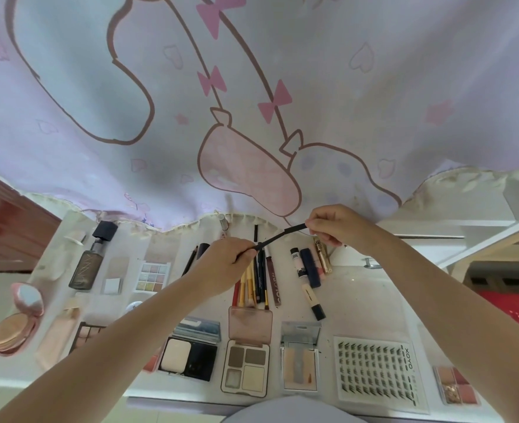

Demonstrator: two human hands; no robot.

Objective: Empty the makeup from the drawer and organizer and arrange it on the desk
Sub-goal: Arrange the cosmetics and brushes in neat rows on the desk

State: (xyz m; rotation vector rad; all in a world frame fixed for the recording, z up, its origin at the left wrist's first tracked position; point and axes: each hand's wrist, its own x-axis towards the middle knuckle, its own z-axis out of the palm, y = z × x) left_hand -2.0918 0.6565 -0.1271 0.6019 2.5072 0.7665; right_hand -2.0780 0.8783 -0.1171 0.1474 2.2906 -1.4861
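Since the desk (374, 288) already carries most of the makeup in rows, the job looks well advanced. Nearest the person lie the open palettes: a powder compact (188, 358), a four-pan shadow palette (246, 366), a mirrored palette (300, 366) and a lash card (377, 372). Behind them sits a bundle of brushes and pencils (253, 285), with tubes (308, 270) just to its right and a dark bottle (87, 264) well to the left.

Above that middle row, both hands hold one thin black strip (278, 235) in the air. The left hand (224, 265) is curled, pinching its lower end; the right hand (333, 225) pinches the upper end between thumb and fingertips. The strip runs up and to the right between them, bowed slightly.

That bow suggests something light and flexible rather than rigid; what it is exactly I cannot tell. A pinch at each end seems enough, and a hard pull could kink it. It touches nothing on the desk. A printed curtain (252, 102) hangs behind everything.
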